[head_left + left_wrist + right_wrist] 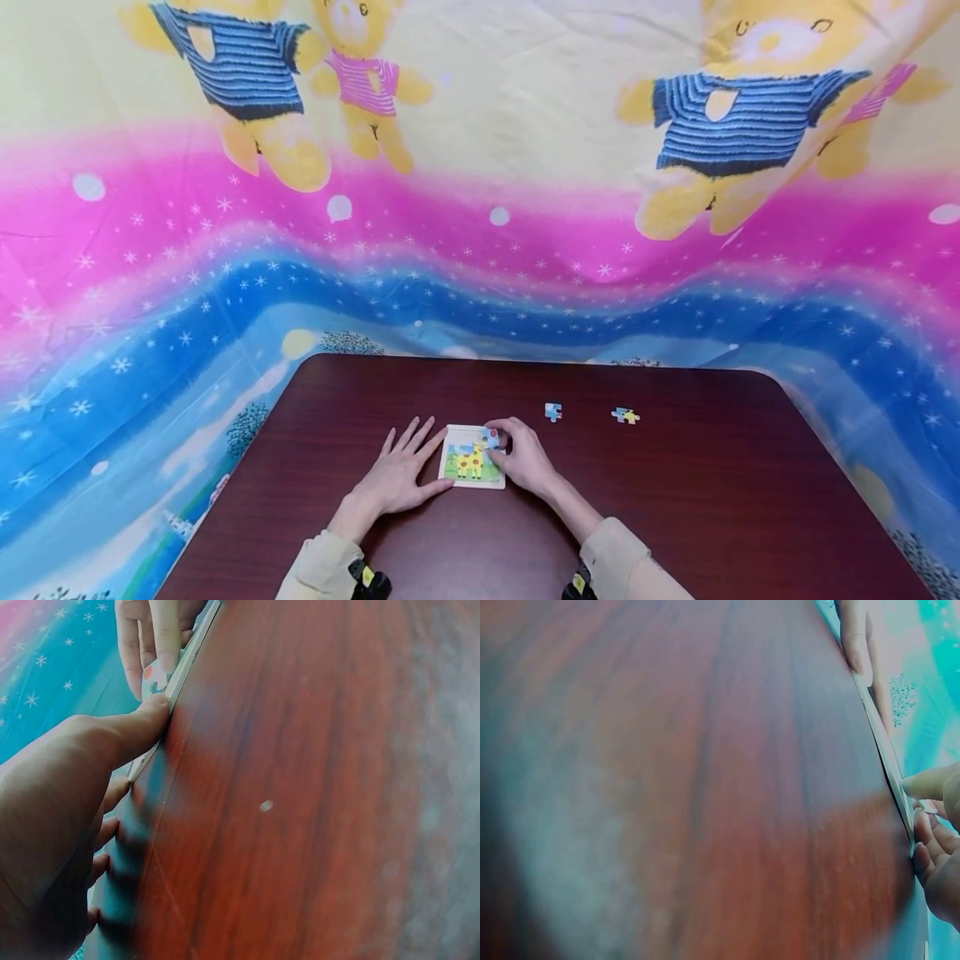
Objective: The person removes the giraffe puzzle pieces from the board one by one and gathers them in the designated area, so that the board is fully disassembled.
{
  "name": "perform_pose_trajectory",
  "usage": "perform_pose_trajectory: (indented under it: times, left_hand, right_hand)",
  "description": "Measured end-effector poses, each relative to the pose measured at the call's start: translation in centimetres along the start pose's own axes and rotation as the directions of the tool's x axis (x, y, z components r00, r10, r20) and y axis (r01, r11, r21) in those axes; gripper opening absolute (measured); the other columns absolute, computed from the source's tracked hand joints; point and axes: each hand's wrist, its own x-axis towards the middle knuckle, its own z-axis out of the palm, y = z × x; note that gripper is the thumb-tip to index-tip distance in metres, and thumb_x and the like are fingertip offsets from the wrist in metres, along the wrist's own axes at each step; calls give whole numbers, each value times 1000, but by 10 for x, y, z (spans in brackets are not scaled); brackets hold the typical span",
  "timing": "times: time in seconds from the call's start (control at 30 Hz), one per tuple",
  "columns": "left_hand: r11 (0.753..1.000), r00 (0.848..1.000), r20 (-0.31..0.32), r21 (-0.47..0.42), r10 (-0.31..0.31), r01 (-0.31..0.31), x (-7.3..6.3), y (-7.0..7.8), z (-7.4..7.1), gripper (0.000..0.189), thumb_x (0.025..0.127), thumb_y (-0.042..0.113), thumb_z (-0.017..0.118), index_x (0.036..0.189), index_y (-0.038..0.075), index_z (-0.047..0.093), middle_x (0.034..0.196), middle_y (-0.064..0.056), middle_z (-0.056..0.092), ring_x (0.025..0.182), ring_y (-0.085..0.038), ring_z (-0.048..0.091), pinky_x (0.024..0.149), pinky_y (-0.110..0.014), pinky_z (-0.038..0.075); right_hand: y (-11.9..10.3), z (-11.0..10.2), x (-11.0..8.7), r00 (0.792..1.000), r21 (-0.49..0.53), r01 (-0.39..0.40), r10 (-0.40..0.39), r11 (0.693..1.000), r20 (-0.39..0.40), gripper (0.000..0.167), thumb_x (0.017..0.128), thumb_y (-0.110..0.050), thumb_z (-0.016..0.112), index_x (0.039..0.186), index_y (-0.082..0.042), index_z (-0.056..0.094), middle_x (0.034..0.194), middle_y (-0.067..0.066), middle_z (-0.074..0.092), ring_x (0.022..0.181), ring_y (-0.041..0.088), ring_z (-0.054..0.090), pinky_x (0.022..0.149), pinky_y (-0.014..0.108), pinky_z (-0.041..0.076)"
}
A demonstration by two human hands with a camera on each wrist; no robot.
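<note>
A small puzzle board with a pale rim lies on the table, showing a yellow giraffe with brown-red spots on green grass. My left hand is spread flat beside it, with the thumb at its lower left corner and the index fingertip at the upper left one. Over the board's upper right part, my right hand pinches a light blue puzzle piece with a red spot. The same piece shows tilted above the board edge in the left wrist view, near my left thumb.
Beyond my right hand, a blue puzzle piece lies on the dark red-brown table. Farther right is a blue and yellow puzzle piece. A cloth printed with bears hangs behind and around the table's edges.
</note>
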Motion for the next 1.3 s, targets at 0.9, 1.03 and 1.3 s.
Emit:
perform_pose_trajectory:
  times: [0.9,1.03,1.3]
  left_hand:
    - [1000,1000,-17,-3,26,-26,0,-1,-1,91,102,67,65,174,21,35,183,-15,27,171,-45,21,134,-75,17]
    - [1000,1000,-14,-6,28,-28,1,-1,0,91,102,67,65,175,21,35,184,-15,26,171,-45,20,134,-75,17]
    - [999,999,-24,-19,30,-30,0,-2,-1,90,102,65,65,174,20,36,183,-15,27,171,-45,20,134,-75,17]
  right_hand:
    - [51,-99,-7,959,84,-224,235,971,-158,49,89,10,73,139,6,71,106,24,74,70,8,54,61,19,44]
    - [70,-134,-15,942,32,-278,279,960,-189,53,91,8,71,144,5,67,111,28,74,79,13,60,62,19,47]
    - [116,-195,-35,898,-117,-380,336,917,-283,54,94,0,75,145,10,64,112,31,75,94,24,68,70,21,50]
